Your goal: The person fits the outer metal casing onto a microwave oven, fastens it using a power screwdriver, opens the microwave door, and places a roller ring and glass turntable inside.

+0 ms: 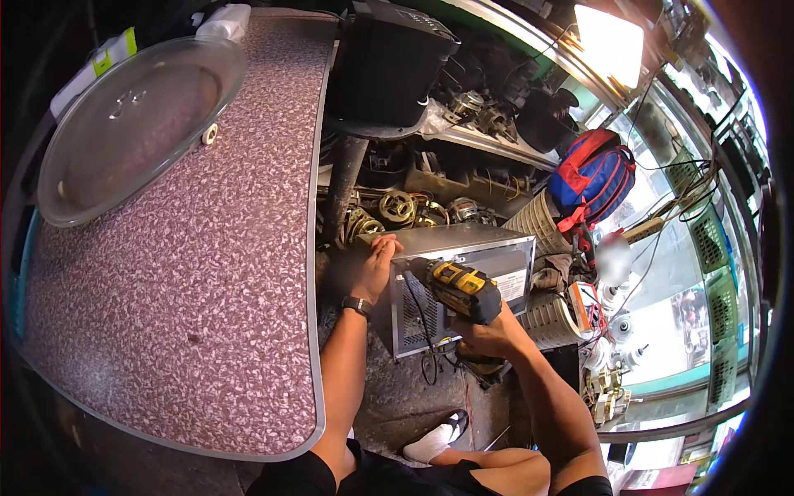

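Note:
A metal-cased microwave oven [451,238] stands low in front of me, its vented back panel towards me and a black power cord [423,310] hanging from it. My right hand [488,333] is wrapped round the grip of a yellow and black cordless drill [465,289]. The drill's nose points at the panel's upper left corner; whether its tip touches a screw cannot be made out. Bent over that same corner of the casing, my left hand [378,266] holds the oven with its fingers together, close beside the drill's nose.
On my left is a speckled table [198,322] with a glass turntable plate [141,124] on it. Behind the oven lie several motors with metal pulleys [398,207]. A red and blue backpack [591,178] sits atop a woven basket [538,221] to the right.

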### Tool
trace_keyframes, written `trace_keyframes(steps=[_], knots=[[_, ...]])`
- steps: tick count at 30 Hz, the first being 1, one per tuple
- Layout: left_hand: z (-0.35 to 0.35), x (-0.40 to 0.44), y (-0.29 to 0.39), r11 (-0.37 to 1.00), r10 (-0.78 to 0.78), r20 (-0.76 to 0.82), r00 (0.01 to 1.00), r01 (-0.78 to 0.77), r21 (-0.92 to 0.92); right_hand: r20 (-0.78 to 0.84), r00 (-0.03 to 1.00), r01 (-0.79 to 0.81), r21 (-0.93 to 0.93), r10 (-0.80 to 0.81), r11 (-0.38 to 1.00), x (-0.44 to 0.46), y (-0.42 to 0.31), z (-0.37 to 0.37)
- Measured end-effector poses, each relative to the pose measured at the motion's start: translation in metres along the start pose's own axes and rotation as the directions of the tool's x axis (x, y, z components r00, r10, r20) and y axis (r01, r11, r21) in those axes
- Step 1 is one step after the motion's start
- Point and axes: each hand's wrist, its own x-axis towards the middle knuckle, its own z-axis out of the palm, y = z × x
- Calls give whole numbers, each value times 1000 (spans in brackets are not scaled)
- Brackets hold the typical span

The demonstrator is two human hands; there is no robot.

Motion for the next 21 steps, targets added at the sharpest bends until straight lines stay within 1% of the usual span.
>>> trace_keyframes(steps=[2, 4, 5, 7, 8, 10, 11, 13, 14, 16, 17, 18, 20, 21], knots=[[0, 0, 0, 1000, 8, 4, 1000, -8, 9, 2, 1000, -9, -20, 9, 1000, 0, -2, 0], [1, 2, -4, 999, -4, -2, 1000, 4, -33, 1, 1000, -7, 37, 7, 999, 1, 1, 2], [1, 1, -6, 999, -3, 0, 1000, 3, -34, -1, 1000, -8, 37, 8, 999, 1, 1, 1], [3, 0, -6, 996, -17, -30, 999, 14, -83, 66, 996, -62, 48, 59, 997, 2, -1, 0], [4, -1, -6, 997, -15, -28, 999, 13, -83, 63, 996, -62, 48, 59, 997, 3, 3, 0], [4, -1, -4, 998, -25, -41, 999, 23, -62, 18, 1000, 15, -2, -15, 1000, 6, 7, 2], [4, -2, -3, 998, -24, -36, 999, 21, -61, 13, 1000, 14, -1, -14, 1000, 4, 5, 0], [6, -2, 0, 998, -28, -56, 998, 24, -66, 73, 991, -119, 33, 116, 992, 1, -17, -8], [7, -2, 1, 998, -27, -47, 999, 23, -63, 65, 991, -121, 37, 119, 992, 1, -17, -8], [9, -5, 8, 996, -82, -89, 993, 78, -53, 75, 993, -99, 32, 96, 995, 0, -13, -8], [11, -4, 7, 996, -80, -114, 990, 77, -38, 80, 992, -100, 31, 98, 994, 1, -8, -7], [13, -5, 7, 997, -77, -100, 992, 74, -32, 67, 993, -103, 39, 100, 994, 0, -9, -10], [17, -7, 10, 996, -87, -157, 984, 90, 13, 172, 952, -280, 160, 252, 947, -4, -13, -16], [16, -3, -5, 999, -24, -167, 986, 31, 35, 195, 969, -206, 276, 155, 939, -2, 12, -11]])
